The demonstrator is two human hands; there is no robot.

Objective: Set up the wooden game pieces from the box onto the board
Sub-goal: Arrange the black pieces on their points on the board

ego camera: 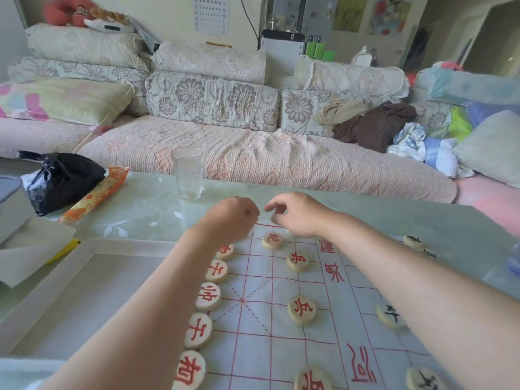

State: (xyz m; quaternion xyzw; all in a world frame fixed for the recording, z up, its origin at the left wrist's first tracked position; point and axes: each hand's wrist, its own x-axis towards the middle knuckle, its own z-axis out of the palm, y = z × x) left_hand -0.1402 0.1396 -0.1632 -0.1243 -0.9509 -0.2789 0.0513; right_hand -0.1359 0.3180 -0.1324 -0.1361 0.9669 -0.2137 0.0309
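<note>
The board is a white sheet with red grid lines on the green table. Round wooden pieces with red characters line its left edge. Others stand further in, such as a piece and two more. Black-lettered pieces lie to the right. The shallow white box sits left of the board. My left hand curls downward over the board's far left corner, its fingers hidden. My right hand hovers beside it, fingers loosely curled, nothing visible between them.
A drinking glass stands just beyond my hands. A black bag and an orange snack packet lie at the far left, with white paper near the box. A sofa with cushions and clothes runs behind the table.
</note>
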